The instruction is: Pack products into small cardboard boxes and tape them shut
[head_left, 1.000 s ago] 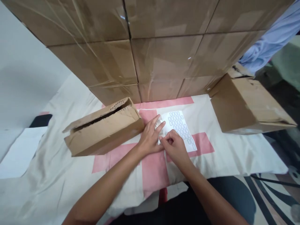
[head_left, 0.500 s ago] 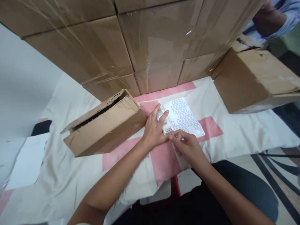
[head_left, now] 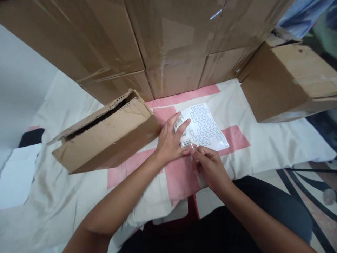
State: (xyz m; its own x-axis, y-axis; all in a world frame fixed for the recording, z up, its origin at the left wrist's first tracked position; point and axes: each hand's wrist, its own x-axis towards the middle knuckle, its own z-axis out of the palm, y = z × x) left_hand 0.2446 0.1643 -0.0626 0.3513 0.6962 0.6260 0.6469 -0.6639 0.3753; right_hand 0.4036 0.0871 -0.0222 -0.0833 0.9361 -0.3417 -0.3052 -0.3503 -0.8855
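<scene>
My left hand (head_left: pixel 168 140) is wrapped round a small white plastic device (head_left: pixel 185 142) that lies on the cloth, its thumb and fingers on the two sides. A grey slot shows at the device's near end; the hand hides much of the rest. Close to that end, my right hand (head_left: pixel 209 163) pinches a tiny white strip (head_left: pixel 192 147) between thumb and fingertips; its kind is too small to make out. Just to the right of the device lies a white label sheet (head_left: pixel 214 135), printed with rows of small outlined rectangles with gaps among them.
Stacked, taped cardboard boxes (head_left: pixel 179 38) form a wall behind. An open-topped carton (head_left: pixel 110 137) stands left of my hands, another carton (head_left: pixel 276 84) to the right. White paper (head_left: pixel 19 175) lies far left on the pink and white cloth (head_left: pixel 252 154). Another person's sleeve (head_left: pixel 302 17) shows top right.
My right hand has drawn slightly away from the device's near end, and a white strip now shows at its fingertips. My left hand keeps its hold. The camera view has shifted a little.
</scene>
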